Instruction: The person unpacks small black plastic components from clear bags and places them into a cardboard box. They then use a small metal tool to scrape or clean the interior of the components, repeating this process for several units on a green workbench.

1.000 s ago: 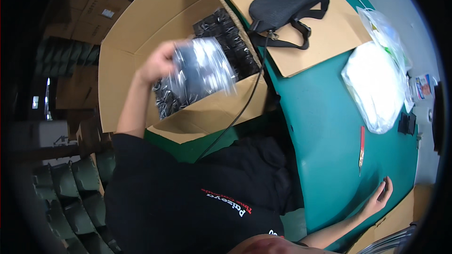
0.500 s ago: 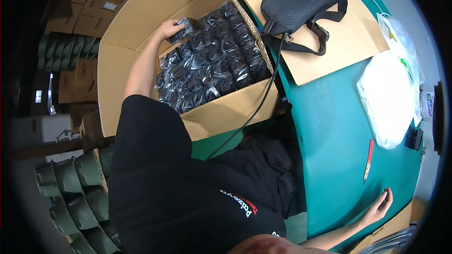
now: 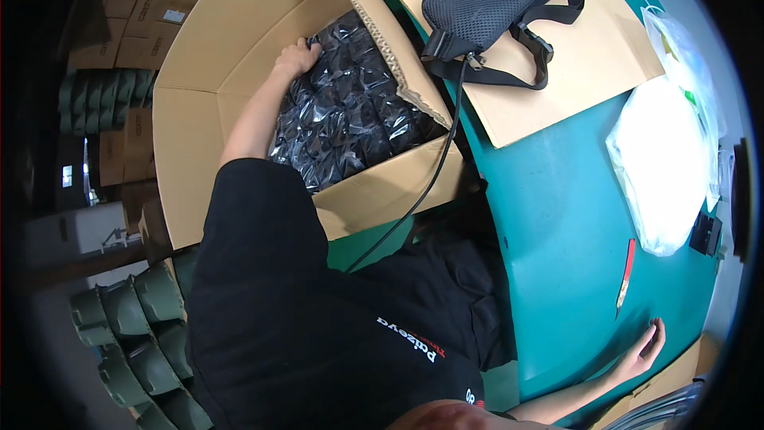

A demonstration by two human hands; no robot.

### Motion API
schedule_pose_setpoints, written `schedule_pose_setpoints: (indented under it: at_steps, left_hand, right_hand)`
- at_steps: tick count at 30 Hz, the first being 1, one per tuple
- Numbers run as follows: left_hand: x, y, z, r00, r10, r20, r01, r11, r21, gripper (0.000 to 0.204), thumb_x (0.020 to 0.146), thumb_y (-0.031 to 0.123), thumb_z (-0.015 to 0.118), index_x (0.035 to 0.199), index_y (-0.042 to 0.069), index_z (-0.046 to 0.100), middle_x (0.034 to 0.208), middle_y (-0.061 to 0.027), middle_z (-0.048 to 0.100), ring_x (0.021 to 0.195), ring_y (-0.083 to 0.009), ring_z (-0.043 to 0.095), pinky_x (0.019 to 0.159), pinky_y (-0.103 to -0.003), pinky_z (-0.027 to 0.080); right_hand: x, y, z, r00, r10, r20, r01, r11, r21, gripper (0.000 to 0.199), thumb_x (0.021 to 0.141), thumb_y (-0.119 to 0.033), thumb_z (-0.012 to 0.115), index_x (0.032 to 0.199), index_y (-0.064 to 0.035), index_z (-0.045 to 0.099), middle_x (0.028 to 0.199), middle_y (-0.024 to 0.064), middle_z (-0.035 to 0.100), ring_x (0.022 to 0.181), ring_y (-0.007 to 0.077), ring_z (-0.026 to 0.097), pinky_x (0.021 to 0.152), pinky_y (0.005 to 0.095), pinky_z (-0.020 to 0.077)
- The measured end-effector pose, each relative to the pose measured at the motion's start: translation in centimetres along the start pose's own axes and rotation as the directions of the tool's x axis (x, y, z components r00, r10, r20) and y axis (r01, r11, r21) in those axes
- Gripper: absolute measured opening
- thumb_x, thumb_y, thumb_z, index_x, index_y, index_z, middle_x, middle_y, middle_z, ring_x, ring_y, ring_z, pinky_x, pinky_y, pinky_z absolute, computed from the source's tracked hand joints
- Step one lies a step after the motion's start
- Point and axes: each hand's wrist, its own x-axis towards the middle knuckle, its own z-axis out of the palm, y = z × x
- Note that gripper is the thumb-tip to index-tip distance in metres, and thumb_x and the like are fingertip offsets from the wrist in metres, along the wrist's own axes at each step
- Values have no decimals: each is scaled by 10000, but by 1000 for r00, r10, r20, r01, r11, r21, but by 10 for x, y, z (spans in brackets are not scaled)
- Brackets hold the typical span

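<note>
My left hand (image 3: 298, 59) reaches into a large cardboard box (image 3: 191, 127), at the far left end of the rows inside. Its fingers are closed on a small black plastic-wrapped pack, now mostly covered by the hand and level with its neighbours. Several more black plastic-wrapped packs (image 3: 346, 115) lie in tight rows in the box, their film shiny and wrinkled. On the right, my right hand (image 3: 643, 350) rests on the green tabletop (image 3: 565, 271), fingers loosely bent and apart, holding nothing. A red utility knife (image 3: 626, 275) lies just beyond it.
A black mesh waist bag (image 3: 501, 12) lies on a cardboard sheet (image 3: 517, 119), its dark cord hanging across the box's near edge. A white plastic bag (image 3: 656, 167) sits at the right. Green moulded trays (image 3: 135, 342) and stacked cartons (image 3: 135, 24) stand on the left.
My left hand has lowered the black wrapped pack into the space at the end of the row. The view has shifted slightly; my right hand stays where it was.
</note>
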Motion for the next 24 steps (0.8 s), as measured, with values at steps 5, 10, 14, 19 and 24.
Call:
schedule_pose_setpoints:
  at_steps: [5,10,14,19,24]
  left_hand:
    - [-45,-6,14,927,41,-373,-135,964,-230,707,982,549,465,1481,49,451,1500,-304,430,1423,-445,390,1141,-535,370]
    - [-56,-47,32,831,-216,-513,3,923,-384,746,970,570,500,1428,-19,487,1423,-360,501,1364,-466,474,1112,-521,400]
    - [-41,-78,37,955,-244,-168,172,918,-358,760,977,608,478,1231,-89,644,1297,-350,613,1284,-474,561,1090,-499,433]
    - [-3,-59,45,980,-141,-142,110,972,-209,759,1006,613,403,1245,-59,666,1314,-325,614,1289,-467,559,1086,-505,443]
    - [-15,-89,42,987,-85,-139,64,986,-154,880,956,759,376,1289,1,674,1297,-295,645,1279,-414,589,1067,-483,446]
  right_hand:
    - [1,-8,1,999,28,-26,-28,1000,3,267,1069,-149,561,1240,37,650,1192,109,671,1100,197,642,1007,333,506]
    - [4,-11,-1,998,23,-56,-22,1000,1,269,1068,-159,570,1232,33,660,1175,100,680,1086,190,648,995,328,514]
    - [7,-12,3,999,20,-42,-19,999,29,251,1066,-138,568,1217,39,660,1172,102,676,1078,187,648,989,323,516]
    - [9,-10,-1,998,-10,-55,12,999,36,223,1053,-108,584,1201,36,668,1144,89,685,1078,166,640,981,309,505]
    - [44,-54,12,972,-139,-190,145,989,15,131,989,-74,665,1085,-1,718,1066,70,710,981,137,660,897,285,524]
